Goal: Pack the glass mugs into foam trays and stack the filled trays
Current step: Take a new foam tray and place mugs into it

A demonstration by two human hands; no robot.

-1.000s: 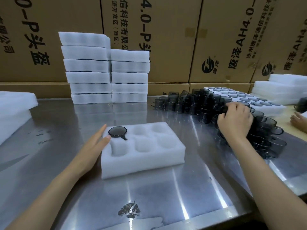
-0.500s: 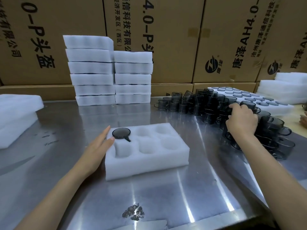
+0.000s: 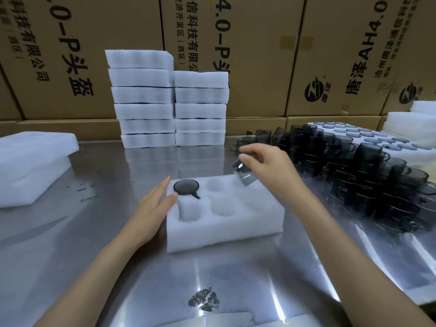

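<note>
A white foam tray with several round pockets lies in the middle of the steel table. One dark glass mug sits in its far-left pocket, handle pointing toward me. My left hand rests flat against the tray's left side, fingers straight. My right hand grips a second smoky glass mug, tilted, just above the tray's far-right corner. A heap of loose dark mugs lies to the right.
Two stacks of filled foam trays stand at the back against cardboard boxes. More foam lies at the left. A long foam tray holding mugs and further foam are at the far right.
My right hand has left the mug heap with one mug in its grip and moved left to above the tray. My left hand has stayed at the tray's side.
</note>
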